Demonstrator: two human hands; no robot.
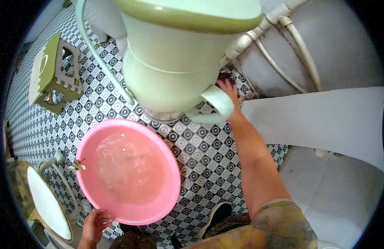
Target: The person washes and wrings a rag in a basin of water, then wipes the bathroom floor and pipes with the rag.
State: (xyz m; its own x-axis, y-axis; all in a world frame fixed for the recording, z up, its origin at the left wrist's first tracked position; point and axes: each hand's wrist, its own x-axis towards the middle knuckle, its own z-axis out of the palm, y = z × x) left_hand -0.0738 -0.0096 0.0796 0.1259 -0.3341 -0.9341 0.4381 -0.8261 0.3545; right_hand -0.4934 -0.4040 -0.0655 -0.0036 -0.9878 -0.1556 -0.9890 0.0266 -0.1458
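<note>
A round pink basin with water in it stands on the patterned tile floor. My left hand is at the basin's near left rim, its fingers a little apart and touching or almost touching the edge. My right arm reaches forward past a pale green bucket-like container with an olive rim and a side handle. Beyond that handle, my right hand is low near the wall, fingers spread, beside something dark red that is partly hidden by the container.
A green and white stool stands at the upper left. White pipes run along the right wall above a white curved ledge. At the lower left are a round white-topped object and a hose. A shoe shows at the bottom.
</note>
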